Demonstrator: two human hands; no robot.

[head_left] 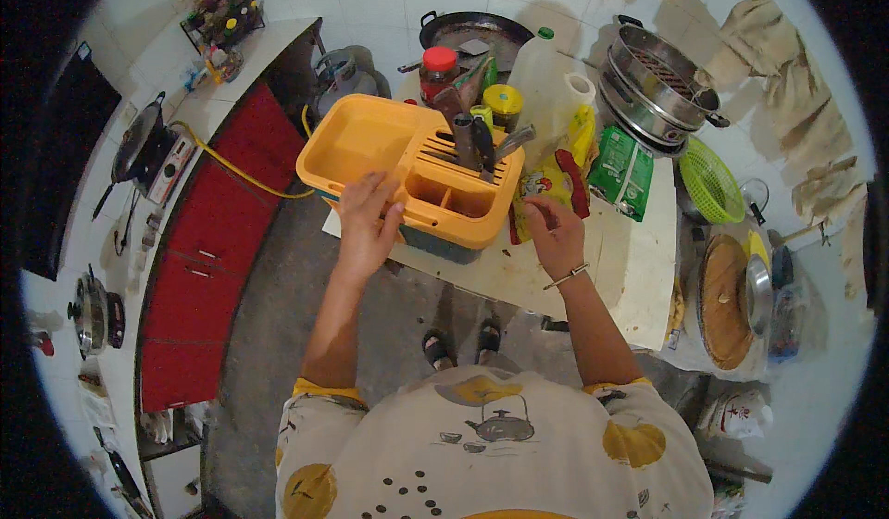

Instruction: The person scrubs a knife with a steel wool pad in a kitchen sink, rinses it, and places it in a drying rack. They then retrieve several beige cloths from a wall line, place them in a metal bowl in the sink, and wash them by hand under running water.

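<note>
A box [359,144] with an orange top and dark teal lower body stands at the table's near left edge. Its top has a shallow tray, a slotted section and small front compartments. Knives and other handled utensils [472,139] stand in the slots. At the box's front left, my left hand [370,223] rests against the rim, fingers stretched out and holding nothing. My right hand [557,239] is off the box's right side, fingers bent and apart, with nothing visible in them. Just beyond it lies a yellow and red packet [556,184].
Behind the box stand a red-lidded jar [439,73], a yellow-lidded jar [503,102], a large plastic jug [540,79] and a black wok [477,37]. To the right are a green packet [621,173], a steamer pot [653,79] and a green basket [711,181]. A yellow hose [243,174] crosses at left.
</note>
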